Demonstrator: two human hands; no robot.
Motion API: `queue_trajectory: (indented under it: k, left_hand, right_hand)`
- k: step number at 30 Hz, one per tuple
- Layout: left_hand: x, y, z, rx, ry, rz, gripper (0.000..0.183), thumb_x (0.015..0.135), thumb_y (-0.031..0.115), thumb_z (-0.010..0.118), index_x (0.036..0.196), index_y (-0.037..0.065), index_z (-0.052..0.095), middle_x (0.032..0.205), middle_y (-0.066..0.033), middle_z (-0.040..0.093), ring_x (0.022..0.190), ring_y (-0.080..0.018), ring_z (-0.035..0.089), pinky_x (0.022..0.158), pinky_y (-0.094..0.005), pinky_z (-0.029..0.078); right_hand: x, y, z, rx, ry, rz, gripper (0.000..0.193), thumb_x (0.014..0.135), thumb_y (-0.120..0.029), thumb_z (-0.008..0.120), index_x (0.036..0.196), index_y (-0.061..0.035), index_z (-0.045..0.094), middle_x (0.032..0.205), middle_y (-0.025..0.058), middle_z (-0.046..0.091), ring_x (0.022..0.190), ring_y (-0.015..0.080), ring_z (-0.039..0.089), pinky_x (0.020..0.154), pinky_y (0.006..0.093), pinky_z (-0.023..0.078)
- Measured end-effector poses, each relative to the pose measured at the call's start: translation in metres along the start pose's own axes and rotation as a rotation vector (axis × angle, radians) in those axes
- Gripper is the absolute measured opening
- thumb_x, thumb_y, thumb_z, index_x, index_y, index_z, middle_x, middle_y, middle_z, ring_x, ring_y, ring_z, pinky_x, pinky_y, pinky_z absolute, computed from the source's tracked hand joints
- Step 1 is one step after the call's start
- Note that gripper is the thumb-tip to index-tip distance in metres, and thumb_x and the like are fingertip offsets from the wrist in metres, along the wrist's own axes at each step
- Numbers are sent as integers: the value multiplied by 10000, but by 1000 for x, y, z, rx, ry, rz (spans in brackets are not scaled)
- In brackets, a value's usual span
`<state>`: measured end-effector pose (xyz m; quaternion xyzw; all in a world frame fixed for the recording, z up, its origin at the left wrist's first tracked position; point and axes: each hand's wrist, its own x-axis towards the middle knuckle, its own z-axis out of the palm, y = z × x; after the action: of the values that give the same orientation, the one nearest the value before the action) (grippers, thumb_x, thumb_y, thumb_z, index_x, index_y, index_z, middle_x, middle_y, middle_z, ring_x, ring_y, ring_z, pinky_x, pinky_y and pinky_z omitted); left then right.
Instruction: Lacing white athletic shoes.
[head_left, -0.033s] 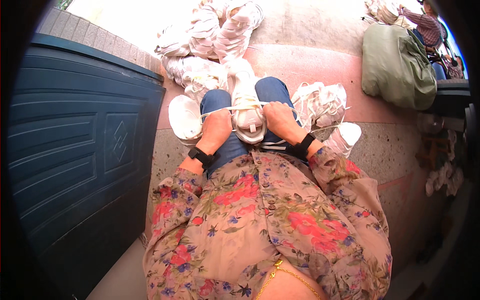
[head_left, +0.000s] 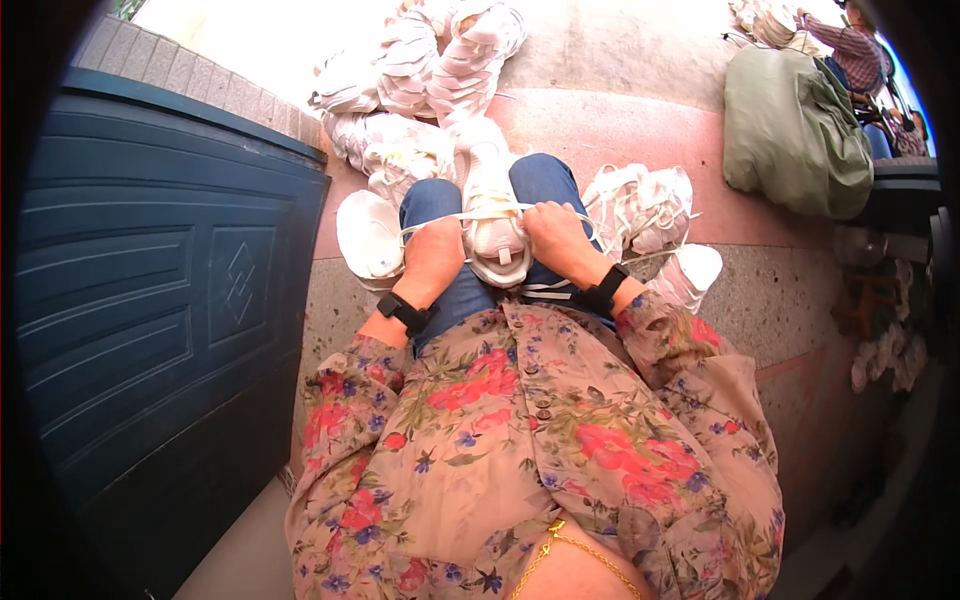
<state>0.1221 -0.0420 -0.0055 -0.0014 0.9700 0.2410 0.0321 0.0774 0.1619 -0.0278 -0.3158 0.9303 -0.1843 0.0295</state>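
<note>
A white sneaker (head_left: 495, 240) rests between my knees, its heel towards me. A pale shoelace (head_left: 490, 212) stretches across it from one hand to the other. My left hand (head_left: 434, 255) is closed on the lace at the shoe's left side, over my left knee. On the shoe's right side, my right hand (head_left: 557, 237) is closed on the lace too, its fingertips hidden below the knuckles. Loose lace hangs past both hands. Beside my left knee lies a white shoe (head_left: 369, 236); at the right are several laced white shoes (head_left: 645, 208) and another shoe (head_left: 688, 275).
Bundles of white shoe parts (head_left: 440, 60) are heaped ahead of my knees. A dark blue panelled door (head_left: 130, 290) stands close on my left. To the far right sits a stuffed green sack (head_left: 795, 135), with a person in a checked sleeve (head_left: 850, 50) behind it.
My right hand has shifted very slightly to the left. Otherwise the hands, the lace and the sneaker stay in place.
</note>
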Motion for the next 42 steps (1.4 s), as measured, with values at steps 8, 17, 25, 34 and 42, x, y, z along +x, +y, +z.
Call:
queue_trajectory:
  k: [8,17,25,34,42]
  left_hand:
    - [11,21,1,426,-131,319,50,710,57,540,716,22,574,649,-143,583,623,-268,618,527,-344,499]
    - [5,14,-5,262,21,54,199,793,217,580,725,30,585,703,-138,576,618,-307,606,550,-382,497]
    - [-14,8,12,188,57,-5,190,800,228,574,793,39,554,782,-120,550,602,-302,603,538,-378,492]
    - [-2,32,10,546,12,351,125,641,107,571,745,40,593,818,-70,507,775,-210,509,474,-280,482]
    - [15,13,-2,410,-64,631,90,700,107,575,707,18,586,761,-89,529,739,-227,552,516,-285,475]
  right_hand:
    - [6,-6,-1,-256,8,-234,42,700,-116,540,718,-93,570,708,50,553,726,196,531,665,340,367]
    - [-4,-15,-16,-101,125,5,152,709,-215,623,769,-81,582,764,57,527,800,223,491,699,355,350]
    - [-4,-9,-3,-16,72,95,81,731,-119,560,728,-46,594,769,99,556,823,271,510,691,379,395]
    - [2,-11,-11,-84,10,-240,119,695,-87,554,803,-46,582,775,92,584,853,251,524,708,351,414]
    - [7,-10,-18,-97,198,-333,40,714,-109,553,694,-75,559,717,70,522,828,239,501,676,364,367]
